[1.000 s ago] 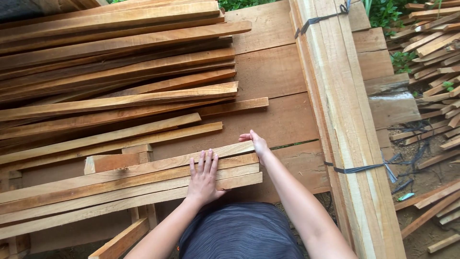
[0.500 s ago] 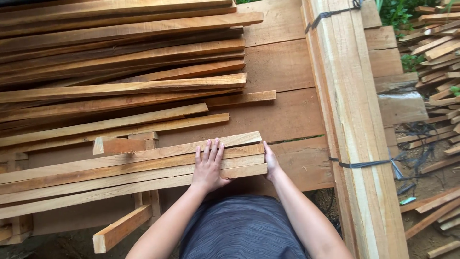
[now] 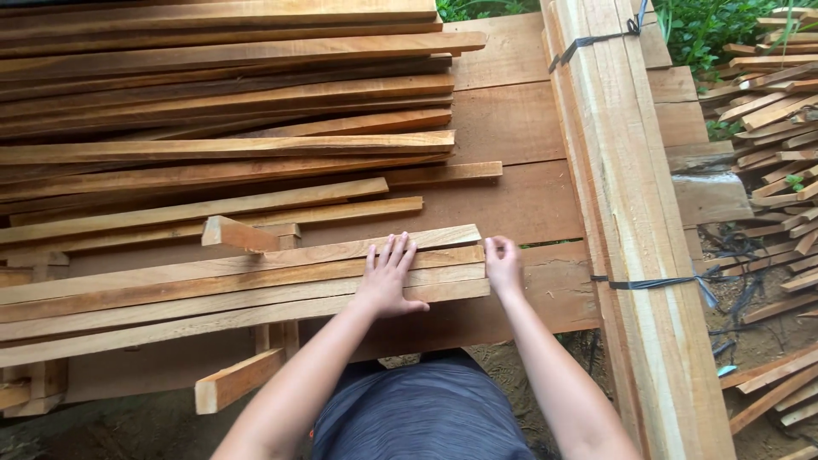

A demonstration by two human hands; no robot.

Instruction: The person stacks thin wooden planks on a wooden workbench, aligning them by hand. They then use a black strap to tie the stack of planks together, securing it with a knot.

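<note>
A row of several long wooden slats (image 3: 213,290) lies side by side on a low wooden frame in front of me. My left hand (image 3: 388,277) rests flat on top of them near their right ends, fingers spread. My right hand (image 3: 503,264) presses against the right ends of the slats with its fingers curled at the end faces. Neither hand grips a slat.
A big heap of long slats (image 3: 221,102) fills the plank platform (image 3: 511,128) behind. A strapped bundle of pale boards (image 3: 626,196) runs along the right. Loose offcuts (image 3: 775,111) lie on the ground at far right. Short frame stubs (image 3: 239,379) stick out below.
My right hand came down from the far slat's upper edge to the slats' right ends. The left hand stayed flat on top. The view shifted slightly left.
</note>
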